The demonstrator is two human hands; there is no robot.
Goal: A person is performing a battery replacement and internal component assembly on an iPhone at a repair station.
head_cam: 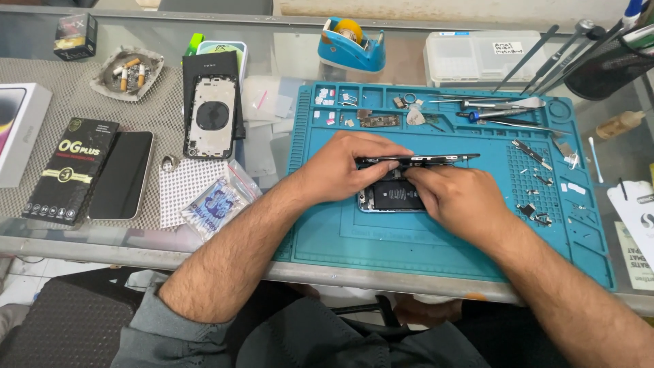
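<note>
Head view, centre frame: left hand (340, 170) and right hand (456, 197) grip lifted screen (415, 159) over opened phone (392, 196); overlifting may tear connecting cables.

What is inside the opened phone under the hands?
Inside the opened phone shows a black battery and small parts. The left hand and right hand cover the rest.

Far left of the fingers (381, 160), a white box (20, 129) sat at the table edge. Beside it lay a black box (68, 170) with yellow marks, then a dark screen (122, 175). A small plastic bag (218, 204) lay nearer. Up past the fingers, a clear box (477, 58) had a white label (507, 48).
</note>
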